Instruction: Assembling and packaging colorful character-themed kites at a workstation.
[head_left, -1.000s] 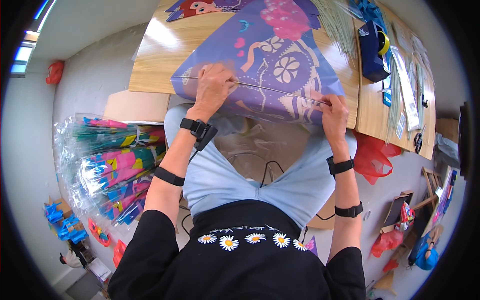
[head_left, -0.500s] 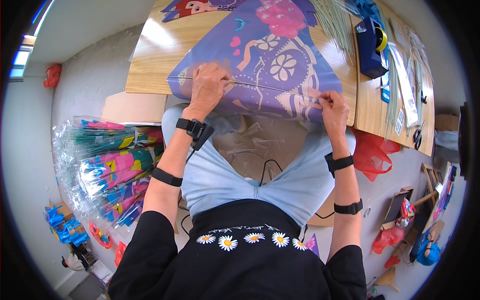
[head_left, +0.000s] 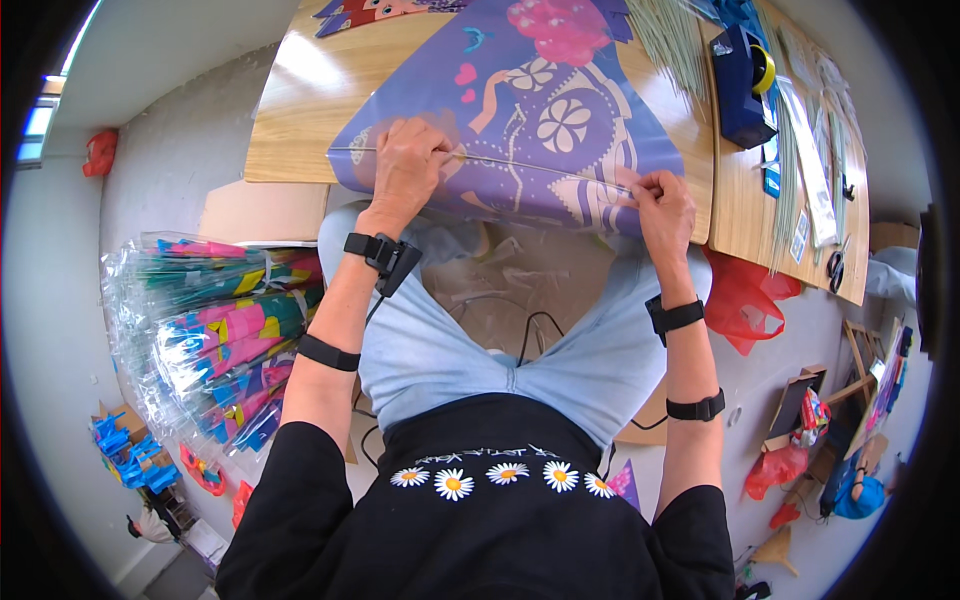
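A large purple printed sheet, shaped like a kite sail, lies on the wooden table with its near edge hanging over my lap. A thin rod runs sideways across its near part. My left hand is closed, its thumb and fingers pinching the rod left of the middle. Farther right, my right hand also pinches the rod, close to the sheet's right edge. Both hands rest at the sheet, and its pink, white and dark blue pattern shows between them.
Thin pale sticks lie at the back right beside a dark blue tape dispenser. Scissors lie near the table's right edge. Plastic-wrapped colourful bundles are at my left; a red bag hangs below the table on the right.
Both hands and the rod have shifted very slightly toward the table's far side. Their pinching grips look the same. The view has tilted a little.
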